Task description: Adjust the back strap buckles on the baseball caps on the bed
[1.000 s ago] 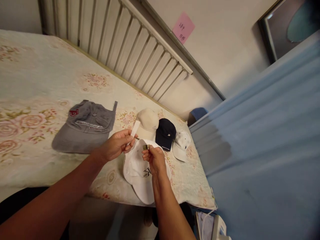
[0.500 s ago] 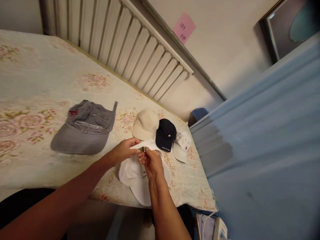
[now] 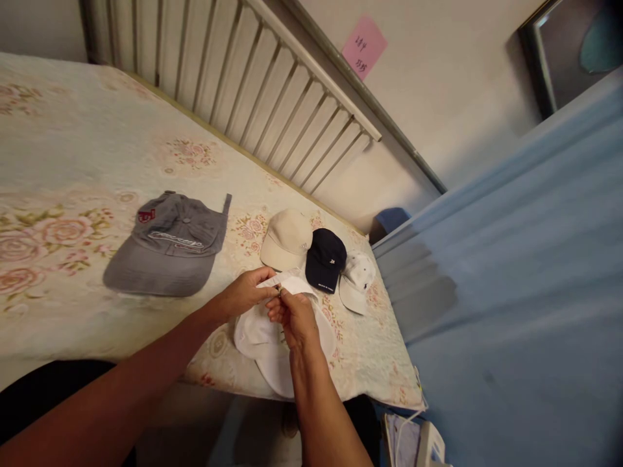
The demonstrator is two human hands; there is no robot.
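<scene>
A white baseball cap (image 3: 275,366) lies at the near edge of the bed, its brim toward me. My left hand (image 3: 247,293) pinches the white strap (image 3: 277,279) at the back of that cap. Close beside it, my right hand (image 3: 298,319) grips a small metal buckle (image 3: 279,288) on the strap between thumb and fingers. Both hands nearly touch each other over the cap, and the right one covers part of it. How far the strap runs through the buckle is too small to tell.
A grey cap (image 3: 168,243) with a loose strap lies to the left. Beyond my hands sit a beige cap (image 3: 286,239), a black cap (image 3: 326,259) and another white cap (image 3: 357,279). A slatted rail (image 3: 233,84) borders the floral bedspread (image 3: 121,143); a blue curtain (image 3: 501,272) hangs at right.
The strap and buckle have shifted slightly within my fingers, with the thumbs closer together. The whole view has moved a little; the other caps stay in place.
</scene>
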